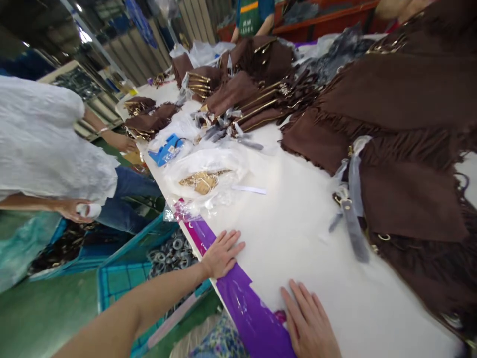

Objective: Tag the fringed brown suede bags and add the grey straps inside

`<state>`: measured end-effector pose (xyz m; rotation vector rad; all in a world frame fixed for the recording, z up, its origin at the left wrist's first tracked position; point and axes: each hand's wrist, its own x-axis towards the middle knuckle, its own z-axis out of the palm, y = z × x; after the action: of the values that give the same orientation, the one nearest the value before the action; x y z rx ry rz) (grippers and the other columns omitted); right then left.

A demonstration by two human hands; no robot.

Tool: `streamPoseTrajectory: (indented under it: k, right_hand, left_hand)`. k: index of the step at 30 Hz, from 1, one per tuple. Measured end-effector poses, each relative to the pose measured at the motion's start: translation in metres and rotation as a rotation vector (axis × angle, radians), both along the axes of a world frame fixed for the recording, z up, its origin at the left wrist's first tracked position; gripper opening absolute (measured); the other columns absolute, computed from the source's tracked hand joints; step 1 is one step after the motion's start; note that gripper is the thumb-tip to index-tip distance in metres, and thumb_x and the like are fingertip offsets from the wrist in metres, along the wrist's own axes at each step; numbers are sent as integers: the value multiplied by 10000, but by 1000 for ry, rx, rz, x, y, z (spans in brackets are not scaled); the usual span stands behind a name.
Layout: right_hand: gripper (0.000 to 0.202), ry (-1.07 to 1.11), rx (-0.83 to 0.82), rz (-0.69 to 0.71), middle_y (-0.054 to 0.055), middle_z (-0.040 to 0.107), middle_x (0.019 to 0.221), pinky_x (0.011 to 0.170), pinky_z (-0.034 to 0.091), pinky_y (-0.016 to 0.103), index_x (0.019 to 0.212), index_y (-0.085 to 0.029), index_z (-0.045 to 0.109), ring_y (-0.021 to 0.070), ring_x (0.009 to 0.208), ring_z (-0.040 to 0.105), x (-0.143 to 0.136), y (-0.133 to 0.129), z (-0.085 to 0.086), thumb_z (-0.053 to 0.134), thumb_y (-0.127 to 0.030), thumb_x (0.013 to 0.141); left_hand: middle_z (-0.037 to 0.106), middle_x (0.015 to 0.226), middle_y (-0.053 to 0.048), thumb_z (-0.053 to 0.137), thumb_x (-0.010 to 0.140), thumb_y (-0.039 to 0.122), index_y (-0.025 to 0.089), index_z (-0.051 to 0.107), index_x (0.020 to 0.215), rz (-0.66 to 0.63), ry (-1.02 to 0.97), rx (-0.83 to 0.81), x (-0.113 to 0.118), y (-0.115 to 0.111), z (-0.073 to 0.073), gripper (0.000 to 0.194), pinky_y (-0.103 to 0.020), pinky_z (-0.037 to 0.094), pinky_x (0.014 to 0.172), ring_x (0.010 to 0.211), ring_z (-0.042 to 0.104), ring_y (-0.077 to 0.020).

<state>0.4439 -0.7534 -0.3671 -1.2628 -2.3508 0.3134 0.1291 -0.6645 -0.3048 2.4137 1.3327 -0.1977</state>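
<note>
My left hand rests palm down on the table's near edge, over the purple tape, fingers spread and holding nothing. My right hand lies flat on the white tabletop, also with nothing in it. To its right spreads a pile of brown fringed bags with gold-coloured rings. A strap in clear wrapping hangs out of the pile onto the table. Beyond my left hand sits an open clear plastic bag with tan tags and strings in it.
Brown pieces with gold zips crowd the far table, near a blue packet. At left stands a person in a white top, holding something white. Teal crates stand below the edge. Another person in a green apron is at the back.
</note>
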Motion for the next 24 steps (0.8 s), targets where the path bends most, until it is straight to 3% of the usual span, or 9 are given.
streamPoseTrajectory:
  k: [4,11,15,17,20,24]
  right_hand:
    - [519,38,-93,-14,91,381,1482,1141,206,479,1401,-205,414,296,1339,369,-6,-2,13,448,-203,883]
    - [408,0,-170,-52,126,415,1452,1129,233,523,1305,-177,516,305,1349,344,-8,-5,17,394,-243,921]
    - [390,-91,-133,-37,150,431,1431,1107,271,538,1293,-152,513,313,1348,337,-9,-5,22,370,-243,942]
    - [390,-115,-100,-19,158,427,1430,1097,285,547,1302,-143,498,323,1339,348,-9,-4,23,368,-235,946]
    - [443,-130,-68,4,160,390,1454,1082,296,562,1381,-164,417,340,1325,368,-6,-3,19,372,-242,948]
    - [606,-179,-25,37,150,411,1441,1016,360,584,1502,-246,215,371,1269,438,6,-5,-1,403,-237,926]
  left_hand:
    - [176,1568,-150,490,855,249,178,321,1447,-16,-21,20,-2,-1,-3,620,-543,96,1154,1449,98,-298]
    - [243,1546,-157,445,869,223,144,375,1419,-2,-81,81,-3,-2,-10,560,-503,100,1162,1438,148,-283]
    - [403,1446,-185,441,862,172,135,475,1323,66,-181,191,-1,-13,-9,463,-516,253,1108,1360,318,-295]
    - [544,1276,-174,418,875,133,154,556,1191,202,-266,295,6,-39,-7,345,-487,384,1012,1218,470,-279]
    - [611,1012,-116,420,892,111,179,569,1039,451,-439,382,23,-107,-17,220,-401,488,867,984,567,-230]
    - [613,950,-89,357,929,118,216,562,1050,638,-480,236,40,-199,-46,258,-311,536,745,858,605,-188]
